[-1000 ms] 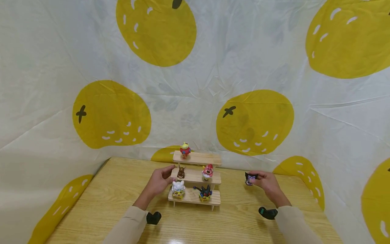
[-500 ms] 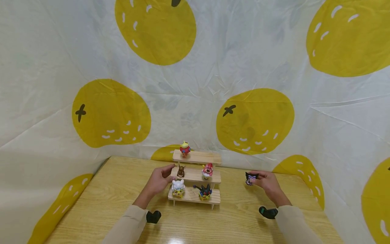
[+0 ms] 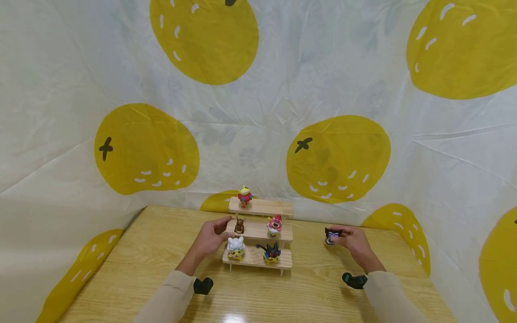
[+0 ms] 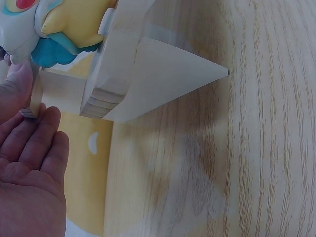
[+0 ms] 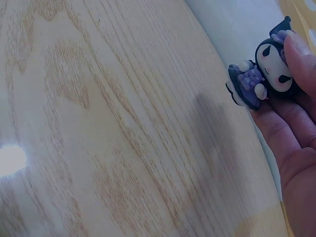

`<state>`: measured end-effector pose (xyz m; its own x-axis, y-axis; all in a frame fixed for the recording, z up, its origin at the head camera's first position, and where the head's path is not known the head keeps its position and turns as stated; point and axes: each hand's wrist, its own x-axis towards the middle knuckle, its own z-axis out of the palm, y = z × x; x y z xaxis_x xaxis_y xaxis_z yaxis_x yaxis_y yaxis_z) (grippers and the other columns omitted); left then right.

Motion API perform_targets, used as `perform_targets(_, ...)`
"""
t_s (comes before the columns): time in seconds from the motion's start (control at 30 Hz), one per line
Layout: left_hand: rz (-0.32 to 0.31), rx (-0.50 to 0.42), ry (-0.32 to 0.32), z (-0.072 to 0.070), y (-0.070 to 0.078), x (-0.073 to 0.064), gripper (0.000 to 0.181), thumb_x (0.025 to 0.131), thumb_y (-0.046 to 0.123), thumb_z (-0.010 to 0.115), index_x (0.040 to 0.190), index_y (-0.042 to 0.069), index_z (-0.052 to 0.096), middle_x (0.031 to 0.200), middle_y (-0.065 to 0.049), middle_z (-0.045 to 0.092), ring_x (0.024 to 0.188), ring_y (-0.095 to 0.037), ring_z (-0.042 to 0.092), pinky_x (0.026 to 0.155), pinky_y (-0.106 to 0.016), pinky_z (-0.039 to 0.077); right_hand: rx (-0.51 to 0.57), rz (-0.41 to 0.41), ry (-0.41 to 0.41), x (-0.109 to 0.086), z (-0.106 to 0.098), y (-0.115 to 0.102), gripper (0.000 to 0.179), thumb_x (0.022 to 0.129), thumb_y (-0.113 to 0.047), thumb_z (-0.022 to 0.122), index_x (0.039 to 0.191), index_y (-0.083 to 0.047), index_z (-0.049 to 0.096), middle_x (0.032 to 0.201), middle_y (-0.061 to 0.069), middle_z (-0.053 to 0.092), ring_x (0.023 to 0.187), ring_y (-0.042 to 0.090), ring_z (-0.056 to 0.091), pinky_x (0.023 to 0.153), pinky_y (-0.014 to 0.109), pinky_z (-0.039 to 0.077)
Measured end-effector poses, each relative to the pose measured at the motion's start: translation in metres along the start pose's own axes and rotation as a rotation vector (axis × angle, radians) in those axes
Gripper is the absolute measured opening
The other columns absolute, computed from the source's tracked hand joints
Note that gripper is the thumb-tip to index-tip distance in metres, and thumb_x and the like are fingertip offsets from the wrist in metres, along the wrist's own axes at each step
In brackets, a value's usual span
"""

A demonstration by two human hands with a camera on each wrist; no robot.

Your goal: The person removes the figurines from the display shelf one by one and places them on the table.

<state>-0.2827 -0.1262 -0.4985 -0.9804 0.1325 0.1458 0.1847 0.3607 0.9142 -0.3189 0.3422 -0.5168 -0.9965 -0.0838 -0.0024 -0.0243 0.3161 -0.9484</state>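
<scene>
My left hand grips the left end of the middle shelf of a three-step wooden display stand. In the left wrist view the thumb lies on top of the shelf board and the fingers are under it. My right hand pinches a small black and purple figurine with a white face, held up off the table to the right of the stand. On the stand are a red and green figurine, a brown one, a pink bear, a white-hooded yellow one and a black-hooded one.
The stand is on a wood-grain table near its back edge. A pale curtain with big yellow fruit prints hangs behind and at both sides. Black devices are worn at both wrists.
Both hands keep their places, the left on the shelf and the right with the figurine. Only the head view shifts very slightly.
</scene>
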Motion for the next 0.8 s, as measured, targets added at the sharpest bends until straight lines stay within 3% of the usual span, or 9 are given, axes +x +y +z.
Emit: perform_targets(0.8, -0.011, -0.006, -0.014, -0.0017, 0.0003, 0.0012, 0.058, 0.097, 0.012, 0.074, 0.151, 0.003, 0.054, 0.156, -0.019, 0.053, 0.142, -0.042, 0.053, 0.111, -0.050, 0.053, -0.036, 0.041, 0.010, -0.0018, -0.0020, 0.0098, 0.040, 0.098, -0.006, 0.070, 0.135, 0.007, 0.066, 0.132, 0.021, 0.069, 0.098, -0.001, 0.065, 0.085, 0.021, 0.060)
